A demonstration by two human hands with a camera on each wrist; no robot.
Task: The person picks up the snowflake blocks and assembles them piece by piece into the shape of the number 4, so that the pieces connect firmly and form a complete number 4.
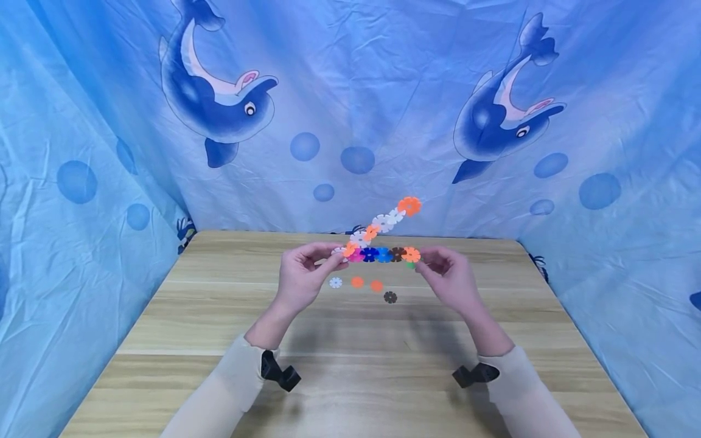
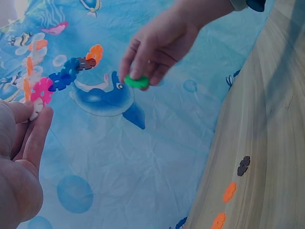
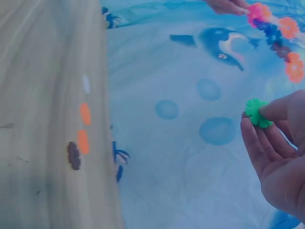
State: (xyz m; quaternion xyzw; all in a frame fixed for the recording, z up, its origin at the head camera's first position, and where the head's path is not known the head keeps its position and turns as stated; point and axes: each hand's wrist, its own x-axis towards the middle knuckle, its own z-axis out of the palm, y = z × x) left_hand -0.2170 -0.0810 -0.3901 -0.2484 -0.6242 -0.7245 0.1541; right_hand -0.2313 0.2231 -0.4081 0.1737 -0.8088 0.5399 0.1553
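"So, what is the left hand doing?"

"Pinching one end of a linked chain of multicoloured, notched, flower-shaped plastic discs, which is held up over the pale wood-grain tabletop. Thumb and fingers grip the white disc at that end."

"How does the chain run?"

"From white through pink, dark blue, lighter blue and brown to orange, with a second branch of orange and white slanting off near the left hand."

"And the right hand?"

"Thumb and fingertips pinch a bright green, notched, flower-shaped plastic disc. It's near the chain's orange end, but apart from it in both wrist views."

"Anything on the tabletop?"

"Four loose flower-shaped pieces, left to right: a white disc, two orange discs and a dark brown disc, the last nearest the person."
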